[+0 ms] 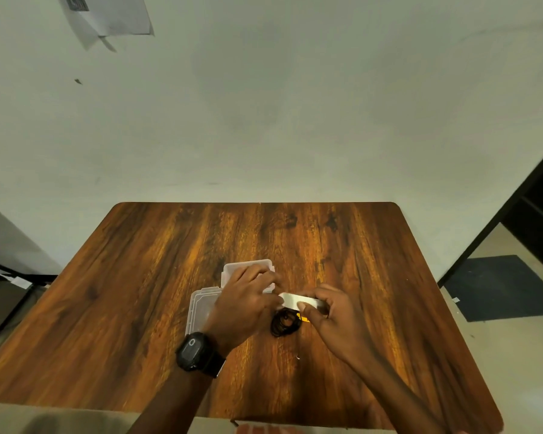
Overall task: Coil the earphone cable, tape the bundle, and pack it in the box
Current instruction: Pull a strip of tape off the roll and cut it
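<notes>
A coiled black earphone cable [284,323] lies on the wooden table [138,292], just below my two hands. My right hand [329,314] grips a white roll of tape [301,300] above the coil. My left hand [248,299], with a black watch on its wrist, pinches the roll's left end with its fingertips. A clear plastic box [248,267] stands open behind my left hand, its lid [199,311] lying flat to the left. A small yellow object [304,318] peeks out beside the coil, mostly hidden under my right hand.
The table stands against a pale wall. Papers [107,17] hang on the wall at the upper left. Another table edge [0,245] is at the far left. A dark mat [502,286] lies on the floor at the right.
</notes>
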Tool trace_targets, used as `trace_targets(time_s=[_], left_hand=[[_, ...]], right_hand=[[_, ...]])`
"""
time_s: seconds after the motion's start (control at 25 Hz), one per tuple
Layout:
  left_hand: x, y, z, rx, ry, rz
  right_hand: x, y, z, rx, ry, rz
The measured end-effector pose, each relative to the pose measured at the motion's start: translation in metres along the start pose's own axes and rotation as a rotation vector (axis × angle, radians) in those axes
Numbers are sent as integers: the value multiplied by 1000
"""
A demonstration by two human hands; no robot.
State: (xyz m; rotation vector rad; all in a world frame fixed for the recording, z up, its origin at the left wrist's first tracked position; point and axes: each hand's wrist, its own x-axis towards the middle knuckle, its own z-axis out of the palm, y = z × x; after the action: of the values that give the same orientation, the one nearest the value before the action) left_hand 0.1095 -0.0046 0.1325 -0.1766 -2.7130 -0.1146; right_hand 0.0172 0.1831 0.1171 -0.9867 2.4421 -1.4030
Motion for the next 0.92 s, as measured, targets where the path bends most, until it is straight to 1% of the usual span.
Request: trace_targets(time_s=[0.04, 0.08, 0.12, 0.2, 0.24, 0.32, 0.44, 0.52, 0.6, 0.68, 0.76, 0.84, 0.92], left_hand=[[3, -1, -2, -13, 6, 3], [4, -3, -4, -76, 28, -35], [6, -5, -7, -181, 51, -115], [5, -10, -12, -378, 64, -273], [5, -10, -13, -392, 52, -282], [4, -5, -15, -294, 35, -205], [7, 3, -14, -197, 53, -128], [9, 5, -14, -191, 77, -111], [11, 4, -18, -236, 101, -129], [12, 1, -25, -314, 94, -165], [12, 0, -32, -365, 52, -154], [15, 0, -37, -371, 8, -117], [20, 3, -42, -368, 3, -109]], right_hand=[[0, -1, -1, 26, 8, 11], [1, -2, -2, 64, 14, 18], [1, -3, -3, 89, 17, 17], [2, -6, -7, 47, 9, -6], [1, -9, -9, -11, 6, -26], [0, -17, -11, -132, 19, -76], [0, -24, -12, -204, 44, -78], [1, -24, -13, -212, 63, -66], [2, -23, -13, -187, 76, -68], [4, -19, -14, -123, 71, -49], [11, -11, -16, 18, 55, -13], [18, -10, -21, 160, 25, -19], [25, -14, -27, 240, -3, -48]])
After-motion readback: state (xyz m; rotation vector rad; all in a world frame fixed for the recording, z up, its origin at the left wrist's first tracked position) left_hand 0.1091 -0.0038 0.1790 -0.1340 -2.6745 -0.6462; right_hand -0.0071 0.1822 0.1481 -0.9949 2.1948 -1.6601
